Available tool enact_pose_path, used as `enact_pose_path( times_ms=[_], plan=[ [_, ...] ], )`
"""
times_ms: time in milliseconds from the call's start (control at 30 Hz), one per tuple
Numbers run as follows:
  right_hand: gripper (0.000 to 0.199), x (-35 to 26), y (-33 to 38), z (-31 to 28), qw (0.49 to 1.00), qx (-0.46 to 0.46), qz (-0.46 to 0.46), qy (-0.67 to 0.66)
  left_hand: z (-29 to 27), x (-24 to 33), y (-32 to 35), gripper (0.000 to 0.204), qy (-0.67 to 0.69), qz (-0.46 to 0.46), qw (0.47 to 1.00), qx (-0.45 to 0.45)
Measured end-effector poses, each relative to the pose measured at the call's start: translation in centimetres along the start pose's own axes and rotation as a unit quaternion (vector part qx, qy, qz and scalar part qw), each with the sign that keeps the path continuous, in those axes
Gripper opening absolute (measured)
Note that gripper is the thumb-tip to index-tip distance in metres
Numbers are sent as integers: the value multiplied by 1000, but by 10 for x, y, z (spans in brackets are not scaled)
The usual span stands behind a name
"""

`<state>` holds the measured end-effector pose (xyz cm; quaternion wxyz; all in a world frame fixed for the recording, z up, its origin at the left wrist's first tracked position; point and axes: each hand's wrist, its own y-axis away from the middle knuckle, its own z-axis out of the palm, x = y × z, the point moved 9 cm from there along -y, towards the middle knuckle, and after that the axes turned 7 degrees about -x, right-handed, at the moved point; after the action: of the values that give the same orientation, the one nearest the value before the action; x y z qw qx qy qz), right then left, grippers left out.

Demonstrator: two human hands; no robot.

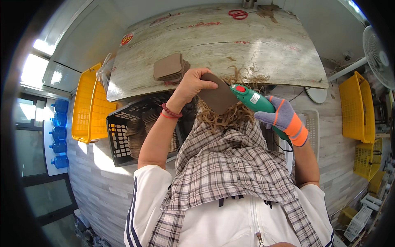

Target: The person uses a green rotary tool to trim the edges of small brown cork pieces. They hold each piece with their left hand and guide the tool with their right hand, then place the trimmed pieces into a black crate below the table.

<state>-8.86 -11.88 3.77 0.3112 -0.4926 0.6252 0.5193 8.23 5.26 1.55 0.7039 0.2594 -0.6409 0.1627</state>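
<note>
My left hand, bare and with a red bead bracelet at the wrist, pinches a flat brown rounded piece between thumb and fingers. In a grey and orange glove, my right hand grips a green handheld power cutter with a red button. The cutter's tip meets the upper right edge of the brown piece, or lies very close to it. Curly brown trimmings heap on my checked apron below the piece. A stack of similar brown pieces lies on the table, left of my left hand.
The worn wooden table carries red-handled scissors at its far edge. A black crate full of brown pieces stands at my left, beside a yellow basket. Another yellow basket and a white fan are at the right.
</note>
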Motion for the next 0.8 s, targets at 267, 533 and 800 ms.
enact_pose_path(
  times_ms=[267,533,800],
  plan=[
    [46,-6,-5,11,999,-23,15,-25,19,2,3,20,-69,-24,996,-60],
    [43,1,-15,24,994,-5,10,-110,3,-15,12,43,-36,44,998,-3],
    [41,47,4,-8,990,75,42,-115,-218,-39,40,30,59,50,953,294]
  ],
)
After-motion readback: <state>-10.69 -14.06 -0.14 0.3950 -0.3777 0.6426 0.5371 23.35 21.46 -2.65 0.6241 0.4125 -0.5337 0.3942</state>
